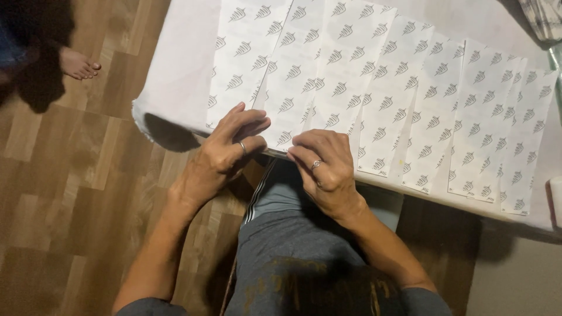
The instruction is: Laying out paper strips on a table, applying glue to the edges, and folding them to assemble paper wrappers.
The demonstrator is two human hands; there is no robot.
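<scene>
Several white paper sheets (345,70) printed with small grey leaf-like marks lie side by side, overlapping, on a white cloth-covered table (175,76). My left hand (225,152) rests at the near edge of one sheet (281,99), fingers stretched flat on its lower corner, a ring on one finger. My right hand (325,167) presses the same near edge just to the right, fingers curled down on the paper, also with a ring. Both hands sit at the table's front edge, above my lap in grey clothes.
Wooden plank floor (70,193) spreads to the left. Another person's bare foot (79,64) stands on it at the upper left. A checked cloth (544,17) lies at the table's far right corner, and a white object (556,199) shows at the right edge.
</scene>
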